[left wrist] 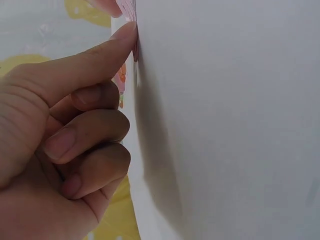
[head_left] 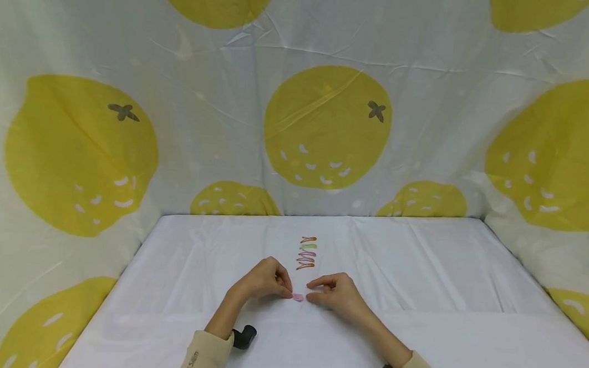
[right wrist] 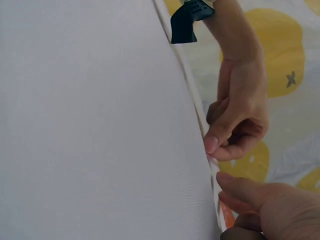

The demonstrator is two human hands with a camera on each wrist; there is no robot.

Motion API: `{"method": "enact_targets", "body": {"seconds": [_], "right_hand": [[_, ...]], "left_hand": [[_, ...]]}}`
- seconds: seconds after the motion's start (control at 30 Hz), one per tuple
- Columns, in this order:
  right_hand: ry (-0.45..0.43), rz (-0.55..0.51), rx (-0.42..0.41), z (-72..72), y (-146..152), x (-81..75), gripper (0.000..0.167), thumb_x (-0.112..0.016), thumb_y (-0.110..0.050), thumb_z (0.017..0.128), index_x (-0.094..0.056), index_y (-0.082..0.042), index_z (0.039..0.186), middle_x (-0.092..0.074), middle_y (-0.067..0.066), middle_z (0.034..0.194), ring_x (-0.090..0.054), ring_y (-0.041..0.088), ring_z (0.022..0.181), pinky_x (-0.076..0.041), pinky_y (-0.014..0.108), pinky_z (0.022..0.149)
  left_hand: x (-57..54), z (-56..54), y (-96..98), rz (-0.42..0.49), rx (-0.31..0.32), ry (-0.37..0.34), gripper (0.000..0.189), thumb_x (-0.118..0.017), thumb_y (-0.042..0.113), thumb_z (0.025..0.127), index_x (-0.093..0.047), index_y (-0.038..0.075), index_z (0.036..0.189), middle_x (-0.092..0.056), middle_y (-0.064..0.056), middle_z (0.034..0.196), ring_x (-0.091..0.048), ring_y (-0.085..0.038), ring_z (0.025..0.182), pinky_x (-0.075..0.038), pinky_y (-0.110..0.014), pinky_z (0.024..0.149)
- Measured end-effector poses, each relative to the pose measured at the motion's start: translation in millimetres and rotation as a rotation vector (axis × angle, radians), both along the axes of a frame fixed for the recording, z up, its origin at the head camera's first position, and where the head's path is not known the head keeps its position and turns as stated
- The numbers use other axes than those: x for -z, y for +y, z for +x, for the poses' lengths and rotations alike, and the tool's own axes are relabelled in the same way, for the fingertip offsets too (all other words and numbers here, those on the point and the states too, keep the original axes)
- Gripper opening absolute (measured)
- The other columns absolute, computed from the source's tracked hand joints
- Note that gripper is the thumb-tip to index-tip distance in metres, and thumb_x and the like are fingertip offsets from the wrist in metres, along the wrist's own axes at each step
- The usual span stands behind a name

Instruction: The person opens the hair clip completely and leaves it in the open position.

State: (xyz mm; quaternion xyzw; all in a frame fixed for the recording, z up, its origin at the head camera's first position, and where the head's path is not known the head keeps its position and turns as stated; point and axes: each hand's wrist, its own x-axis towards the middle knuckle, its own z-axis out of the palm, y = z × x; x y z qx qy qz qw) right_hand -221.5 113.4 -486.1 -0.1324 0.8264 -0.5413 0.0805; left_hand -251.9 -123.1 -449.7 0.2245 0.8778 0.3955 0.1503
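Note:
A small pink piece with thin strand-like lines lies on the white cloth between the two hands; its exact kind is too small to tell. My left hand pinches its left end between thumb and forefinger. In the left wrist view, the left hand has its other fingers curled in, and the pink piece shows by the thumb tip. Just right of the piece, my right hand holds thumb and forefinger apart with nothing between them. In the right wrist view, the right hand is beside the left hand.
Beyond the hands, a column of thin looped pieces lies on the cloth: orange-brown, pink, green and another orange-brown one. The white table cloth meets a lemon-print curtain at the back and sides.

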Motion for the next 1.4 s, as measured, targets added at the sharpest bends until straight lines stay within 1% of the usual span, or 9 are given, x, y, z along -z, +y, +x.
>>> {"method": "enact_targets", "body": {"seconds": [0.2, 0.27, 0.43, 0.57, 0.7, 0.9, 1.0, 1.2, 1.4], "right_hand": [[0.093, 0.046, -0.011, 2.0, -3, -0.3, 0.004, -0.084, -0.013, 0.084, -0.081, -0.01, 0.085, -0.038, -0.008, 0.051, -0.029, 0.001, 0.049, -0.026, 0.017, 0.05], [0.101, 0.058, -0.014, 2.8, -3, -1.4, 0.005, -0.082, -0.012, 0.085, -0.08, -0.01, 0.081, -0.039, -0.009, 0.05, -0.03, 0.0, 0.048, -0.025, 0.017, 0.049], [0.09, 0.066, -0.053, 4.7, -4, -3.2, 0.011, -0.079, -0.017, 0.088, -0.079, -0.009, 0.081, -0.043, -0.008, 0.053, -0.034, -0.001, 0.049, -0.026, 0.017, 0.049], [0.074, 0.072, -0.073, 5.7, -4, -4.2, 0.016, -0.08, -0.021, 0.089, -0.077, -0.009, 0.078, -0.048, -0.008, 0.055, -0.036, -0.001, 0.051, -0.028, 0.017, 0.049], [0.043, 0.078, -0.068, 5.5, -2, -5.1, 0.013, -0.081, -0.018, 0.086, -0.077, -0.009, 0.079, -0.053, -0.008, 0.056, -0.039, 0.001, 0.052, -0.029, 0.017, 0.05], [-0.004, 0.038, 0.012, 3.2, 0, -2.5, 0.009, -0.075, -0.012, 0.087, -0.076, -0.004, 0.083, -0.057, -0.007, 0.06, -0.042, 0.002, 0.056, -0.032, 0.017, 0.051], [-0.002, 0.007, 0.044, 1.5, -1, 0.4, 0.009, -0.074, -0.011, 0.088, -0.076, -0.003, 0.086, -0.059, -0.007, 0.062, -0.042, 0.001, 0.057, -0.033, 0.017, 0.052], [0.046, -0.008, 0.092, 2.1, -4, 0.2, 0.012, -0.074, -0.015, 0.09, -0.077, -0.004, 0.087, -0.056, -0.007, 0.063, -0.042, -0.001, 0.057, -0.034, 0.018, 0.054], [0.044, -0.002, 0.159, 2.4, -4, -4.4, 0.013, -0.074, -0.015, 0.091, -0.075, -0.005, 0.083, -0.053, -0.007, 0.061, -0.042, 0.002, 0.056, -0.034, 0.019, 0.053]], "left_hand": [[-1.4, 2.2, 8.3, 0.005, 0.037, 0.005, 0.01, -0.088, 0.002, 0.078, -0.078, 0.003, 0.076, -0.059, 0.007, 0.063, -0.05, -0.004, 0.061, -0.04, -0.018, 0.057], [-0.3, 2.6, 11.2, 0.008, 0.041, 0.01, 0.01, -0.088, 0.002, 0.078, -0.078, 0.003, 0.076, -0.059, 0.007, 0.063, -0.049, -0.004, 0.061, -0.04, -0.017, 0.057], [2.4, 4.4, 14.6, 0.027, 0.044, 0.002, 0.011, -0.087, 0.002, 0.079, -0.077, 0.002, 0.077, -0.06, 0.005, 0.063, -0.049, -0.004, 0.06, -0.038, -0.017, 0.056], [3.1, 4.6, 17.3, 0.035, 0.046, 0.002, 0.01, -0.086, 0.002, 0.08, -0.077, 0.002, 0.077, -0.058, 0.006, 0.062, -0.047, -0.003, 0.059, -0.036, -0.017, 0.054], [2.7, 5.2, 20.9, 0.05, 0.041, -0.007, 0.009, -0.085, 0.003, 0.082, -0.076, 0.003, 0.079, -0.057, 0.007, 0.063, -0.046, -0.002, 0.058, -0.035, -0.016, 0.054], [1.9, 6.2, 24.2, 0.055, 0.018, 0.04, 0.01, -0.085, 0.006, 0.083, -0.076, 0.003, 0.08, -0.056, 0.006, 0.065, -0.048, -0.005, 0.062, -0.038, -0.017, 0.056], [1.1, 6.7, 23.1, 0.049, -0.005, 0.058, 0.009, -0.083, 0.006, 0.085, -0.076, 0.003, 0.08, -0.06, 0.004, 0.069, -0.049, -0.005, 0.063, -0.039, -0.018, 0.057], [1.9, 4.8, 19.1, 0.078, -0.044, 0.05, 0.011, -0.076, 0.008, 0.09, -0.078, 0.0, 0.083, -0.07, -0.002, 0.076, -0.053, -0.005, 0.067, -0.043, -0.019, 0.061], [2.4, 2.0, 16.1, 0.116, -0.117, 0.027, 0.011, -0.081, 0.012, 0.088, -0.078, 0.003, 0.083, -0.063, 0.004, 0.069, -0.051, -0.006, 0.064, -0.041, -0.019, 0.059]]}}
